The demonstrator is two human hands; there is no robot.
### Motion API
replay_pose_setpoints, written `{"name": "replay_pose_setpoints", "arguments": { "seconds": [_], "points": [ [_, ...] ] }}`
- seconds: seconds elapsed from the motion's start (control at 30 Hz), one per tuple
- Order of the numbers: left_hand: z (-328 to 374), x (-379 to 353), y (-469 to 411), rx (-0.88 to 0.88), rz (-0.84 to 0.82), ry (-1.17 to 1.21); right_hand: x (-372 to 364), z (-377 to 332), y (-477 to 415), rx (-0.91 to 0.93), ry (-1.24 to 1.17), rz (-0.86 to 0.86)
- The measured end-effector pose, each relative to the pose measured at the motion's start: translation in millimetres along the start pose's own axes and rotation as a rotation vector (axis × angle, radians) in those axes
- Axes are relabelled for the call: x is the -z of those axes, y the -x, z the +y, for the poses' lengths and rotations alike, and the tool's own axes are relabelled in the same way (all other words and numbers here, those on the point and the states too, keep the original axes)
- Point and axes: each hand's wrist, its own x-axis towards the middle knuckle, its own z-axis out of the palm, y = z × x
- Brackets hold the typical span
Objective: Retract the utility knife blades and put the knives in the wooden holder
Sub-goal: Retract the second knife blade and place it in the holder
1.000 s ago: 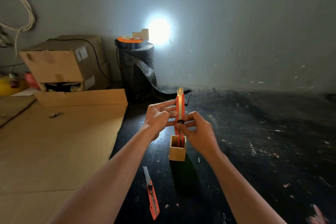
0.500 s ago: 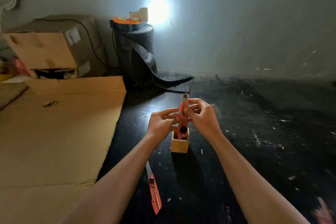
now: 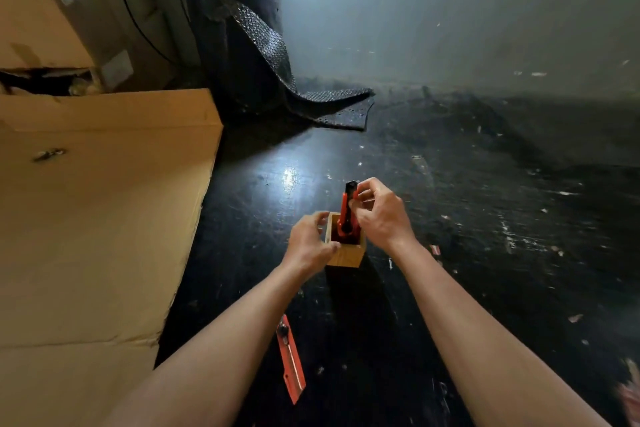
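A small square wooden holder (image 3: 348,256) stands on the black tabletop. An orange utility knife (image 3: 347,208) stands upright in it, its black end sticking out above the rim. My right hand (image 3: 379,215) pinches the knife's upper part from the right. My left hand (image 3: 309,243) curls against the holder's left side, thumb on its front rim. A second orange utility knife (image 3: 291,360) lies flat on the table between my forearms, nearer to me; I cannot tell whether its blade is out.
A large flat cardboard sheet (image 3: 97,225) covers the left side. Cardboard boxes (image 3: 65,21) stand at the back left, with a roll of black textured matting (image 3: 239,28) beside them. A grey wall runs along the back. Small scraps dot the table at right.
The knife went from held high above the holder down into it. My left hand left the knife and came to the holder. The camera tilted down and closer.
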Motion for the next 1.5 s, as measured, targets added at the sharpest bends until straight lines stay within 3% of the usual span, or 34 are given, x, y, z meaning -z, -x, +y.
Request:
{"name": "replay_pose_setpoints", "arguments": {
  "seconds": [0.23,0.5,0.87,1.13,1.3,1.5],
  "points": [
    [-23,-16,-10,0.009,0.005,0.009,-25,28,1,-0.073,0.120,-0.108],
    [-29,-24,-11,0.022,0.047,0.062,-27,38,5,-0.138,0.167,-0.120],
    [-32,-10,24,0.018,0.120,0.037,-11,21,37,-0.003,0.161,-0.034],
    [-67,1,102,0.056,0.164,-0.065,-40,19,99,-0.025,0.157,-0.207],
    [-99,-1,144,0.205,0.170,-0.117,-76,31,146,-0.080,0.254,-0.392],
    [-119,-13,170,0.395,0.140,-0.008,-110,44,187,-0.128,0.277,-0.566]
  ]
}}
